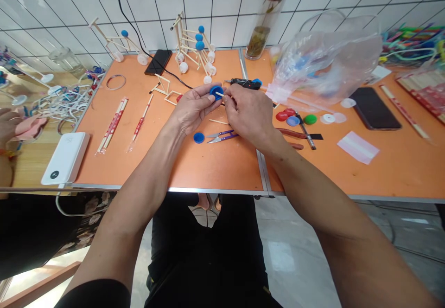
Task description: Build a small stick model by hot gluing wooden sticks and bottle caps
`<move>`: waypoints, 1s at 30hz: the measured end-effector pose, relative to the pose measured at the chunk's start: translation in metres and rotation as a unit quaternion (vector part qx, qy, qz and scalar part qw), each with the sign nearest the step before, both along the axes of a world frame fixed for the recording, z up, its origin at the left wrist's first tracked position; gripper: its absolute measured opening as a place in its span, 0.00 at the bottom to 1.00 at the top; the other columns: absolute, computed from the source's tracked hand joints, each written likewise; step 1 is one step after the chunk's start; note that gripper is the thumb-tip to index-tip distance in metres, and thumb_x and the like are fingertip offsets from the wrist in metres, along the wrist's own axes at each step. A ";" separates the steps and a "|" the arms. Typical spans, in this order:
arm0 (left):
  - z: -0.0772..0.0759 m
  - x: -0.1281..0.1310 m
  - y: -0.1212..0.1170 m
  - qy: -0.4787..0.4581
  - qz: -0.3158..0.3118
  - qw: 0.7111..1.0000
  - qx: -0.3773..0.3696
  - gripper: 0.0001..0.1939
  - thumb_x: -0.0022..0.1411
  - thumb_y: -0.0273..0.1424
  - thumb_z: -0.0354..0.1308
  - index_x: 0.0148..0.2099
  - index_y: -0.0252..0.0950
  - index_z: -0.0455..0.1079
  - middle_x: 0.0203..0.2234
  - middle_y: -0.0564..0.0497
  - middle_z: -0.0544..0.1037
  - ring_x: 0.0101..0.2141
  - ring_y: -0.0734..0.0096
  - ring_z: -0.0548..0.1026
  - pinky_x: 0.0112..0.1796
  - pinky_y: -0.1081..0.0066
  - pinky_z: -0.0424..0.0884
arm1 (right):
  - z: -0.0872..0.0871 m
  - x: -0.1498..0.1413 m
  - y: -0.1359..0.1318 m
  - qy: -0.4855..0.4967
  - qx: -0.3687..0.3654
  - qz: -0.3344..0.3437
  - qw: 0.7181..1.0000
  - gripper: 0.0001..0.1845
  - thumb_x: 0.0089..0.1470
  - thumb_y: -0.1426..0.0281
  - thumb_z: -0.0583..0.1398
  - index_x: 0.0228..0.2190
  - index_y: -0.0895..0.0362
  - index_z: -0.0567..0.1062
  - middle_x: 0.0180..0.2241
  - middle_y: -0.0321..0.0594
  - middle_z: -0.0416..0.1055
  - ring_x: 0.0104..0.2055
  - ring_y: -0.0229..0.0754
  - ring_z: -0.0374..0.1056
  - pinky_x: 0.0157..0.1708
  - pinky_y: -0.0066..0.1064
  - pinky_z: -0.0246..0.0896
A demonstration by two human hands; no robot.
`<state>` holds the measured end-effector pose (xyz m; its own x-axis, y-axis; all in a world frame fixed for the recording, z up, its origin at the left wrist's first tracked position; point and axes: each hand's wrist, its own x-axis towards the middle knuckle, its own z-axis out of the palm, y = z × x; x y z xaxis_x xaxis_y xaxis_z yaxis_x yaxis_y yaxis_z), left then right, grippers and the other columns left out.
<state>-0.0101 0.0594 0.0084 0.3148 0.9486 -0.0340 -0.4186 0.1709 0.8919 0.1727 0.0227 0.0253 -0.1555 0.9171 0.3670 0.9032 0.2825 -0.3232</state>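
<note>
My left hand (190, 109) is closed on a blue bottle cap (215, 90), its hollow side turned up. Pinched in my right hand (248, 111) is a short wooden stick (219, 94), its end inside the cap. Whether the stick touches the cap's inner wall, I cannot tell. Below my hands lie a second blue cap (199, 137) and purple-handled thread snips (222, 137). A loose stick piece (218, 121) rests between them. Just behind my right hand is a black tool (245, 84) that looks like a glue gun.
Stick models with caps (200, 46) stand along the tiled wall. A tea bottle (264, 25) and a plastic bag (327, 62) are behind on the right. Phones (375, 108), wrapped chopsticks (113, 125) and a white power bank (66, 157) lie about. Another person's hand (9, 122) is far left.
</note>
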 end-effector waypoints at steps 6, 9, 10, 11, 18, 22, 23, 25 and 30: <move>0.003 0.006 -0.004 0.007 0.025 0.999 -0.025 0.21 0.77 0.24 0.63 0.67 0.41 0.81 0.60 0.47 0.88 0.70 0.56 0.79 0.74 0.51 0.71 | 0.006 -0.002 -0.006 -0.032 -0.012 -0.016 0.999 0.20 0.80 0.62 0.48 0.51 0.55 0.78 0.47 0.53 0.82 0.49 0.57 0.77 0.45 0.42 0.63; 0.002 0.010 -0.005 0.010 0.027 0.999 -0.023 0.22 0.78 0.23 0.60 0.69 0.43 0.80 0.60 0.49 0.88 0.69 0.59 0.79 0.73 0.52 0.72 | 0.000 -0.001 -0.003 -0.021 0.004 -0.015 1.000 0.19 0.79 0.62 0.48 0.49 0.55 0.78 0.46 0.52 0.82 0.47 0.56 0.76 0.44 0.42 0.62; 0.000 0.010 -0.004 0.011 0.032 0.999 -0.021 0.22 0.78 0.23 0.61 0.68 0.43 0.81 0.60 0.49 0.88 0.69 0.58 0.80 0.73 0.52 0.73 | -0.004 -0.001 -0.001 -0.014 0.014 -0.011 1.000 0.19 0.79 0.62 0.49 0.48 0.55 0.78 0.45 0.52 0.82 0.46 0.56 0.76 0.43 0.42 0.62; -0.003 0.011 -0.003 0.012 0.038 0.999 -0.020 0.20 0.77 0.24 0.62 0.67 0.43 0.81 0.59 0.48 0.88 0.69 0.58 0.80 0.73 0.52 0.73 | -0.007 0.000 0.001 -0.003 0.026 -0.003 1.000 0.18 0.78 0.62 0.50 0.47 0.54 0.78 0.45 0.52 0.82 0.46 0.55 0.76 0.43 0.42 0.62; -0.019 0.015 0.002 0.003 0.068 0.998 -0.007 0.12 0.72 0.26 0.70 0.56 0.39 0.85 0.55 0.47 0.90 0.69 0.54 0.80 0.72 0.51 0.75 | -0.022 0.003 0.010 0.040 0.072 0.031 0.996 0.17 0.78 0.59 0.51 0.45 0.52 0.77 0.42 0.49 0.82 0.45 0.55 0.75 0.42 0.42 0.64; -0.022 0.022 0.002 0.009 0.096 0.995 0.006 0.14 0.73 0.24 0.67 0.57 0.41 0.85 0.50 0.51 0.91 0.67 0.60 0.82 0.70 0.56 0.76 | -0.022 0.002 0.009 0.033 0.072 0.039 0.996 0.17 0.77 0.59 0.51 0.45 0.52 0.76 0.42 0.51 0.82 0.47 0.57 0.76 0.44 0.43 0.64; -0.023 0.024 0.001 0.014 0.104 0.994 0.012 0.15 0.73 0.24 0.67 0.58 0.41 0.85 0.50 0.52 0.91 0.67 0.60 0.82 0.70 0.56 0.76 | -0.022 0.001 0.009 0.036 0.071 0.038 0.996 0.16 0.77 0.60 0.51 0.45 0.52 0.76 0.42 0.51 0.81 0.47 0.58 0.77 0.44 0.43 0.64; -0.024 0.027 0.000 0.023 0.119 0.992 0.026 0.15 0.71 0.24 0.68 0.58 0.41 0.85 0.53 0.50 0.91 0.68 0.59 0.81 0.71 0.55 0.75 | -0.023 0.001 0.010 0.051 0.068 0.029 0.996 0.15 0.77 0.60 0.52 0.45 0.52 0.76 0.41 0.50 0.81 0.47 0.58 0.77 0.45 0.44 0.65; -0.026 0.027 0.000 0.037 0.124 0.989 0.074 0.14 0.69 0.28 0.73 0.55 0.42 0.87 0.54 0.49 0.90 0.68 0.57 0.80 0.73 0.51 0.72 | -0.024 0.002 0.023 0.156 0.038 0.023 0.987 0.13 0.74 0.62 0.56 0.37 0.51 0.76 0.34 0.43 0.79 0.40 0.51 0.74 0.42 0.41 0.66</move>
